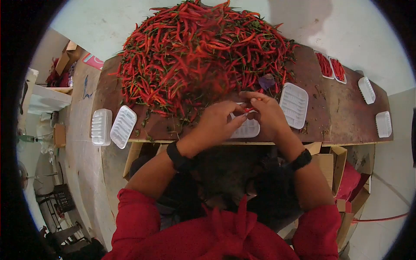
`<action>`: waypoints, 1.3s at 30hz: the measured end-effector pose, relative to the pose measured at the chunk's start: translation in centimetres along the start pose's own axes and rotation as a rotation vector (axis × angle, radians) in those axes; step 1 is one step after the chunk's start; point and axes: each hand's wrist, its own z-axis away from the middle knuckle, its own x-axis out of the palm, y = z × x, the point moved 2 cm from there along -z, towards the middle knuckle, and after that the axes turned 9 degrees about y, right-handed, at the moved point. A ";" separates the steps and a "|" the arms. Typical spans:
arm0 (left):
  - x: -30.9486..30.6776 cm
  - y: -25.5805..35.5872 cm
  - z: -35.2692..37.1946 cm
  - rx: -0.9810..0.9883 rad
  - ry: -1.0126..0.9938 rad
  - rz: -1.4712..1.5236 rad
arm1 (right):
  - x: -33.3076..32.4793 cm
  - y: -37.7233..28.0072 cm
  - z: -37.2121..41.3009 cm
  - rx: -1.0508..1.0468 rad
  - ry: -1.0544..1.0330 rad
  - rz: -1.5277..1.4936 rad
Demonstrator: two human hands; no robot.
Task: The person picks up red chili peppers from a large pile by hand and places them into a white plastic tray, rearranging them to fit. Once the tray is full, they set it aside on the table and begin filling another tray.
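Note:
Both of my hands meet above a white ribbed tray (248,130) at the table's front edge. My left hand (220,120) comes in from the left, its thumb and fingers pinched at a small bit of red chili (248,110). From the right, my right hand (268,110) closes its fingertips on the same red piece. The fingers hide most of it. Just behind them rises a large heap of red chilies (203,56) with green stems. Another white tray (294,106) lies right of my right hand. A small purple object (266,81) rests against the heap.
White trays (101,127) are stacked at the left, with a single tray (123,126) beside them. Two chili-filled trays (330,67) lie at the back right. Two white trays (366,90) (383,124) stand far right. Open cardboard boxes (338,169) are below the table edge.

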 end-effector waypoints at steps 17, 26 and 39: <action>-1.2 -2.1 -0.2 -0.301 -0.208 0.358 | 1.2 -2.7 2.8 -0.889 0.117 0.748; -1.2 -2.6 0.0 0.037 0.072 -0.159 | 0.1 -1.6 2.3 -0.787 0.186 1.049; 0.0 -2.7 0.4 0.199 0.024 -0.464 | 0.6 -0.3 1.6 -0.549 0.134 1.238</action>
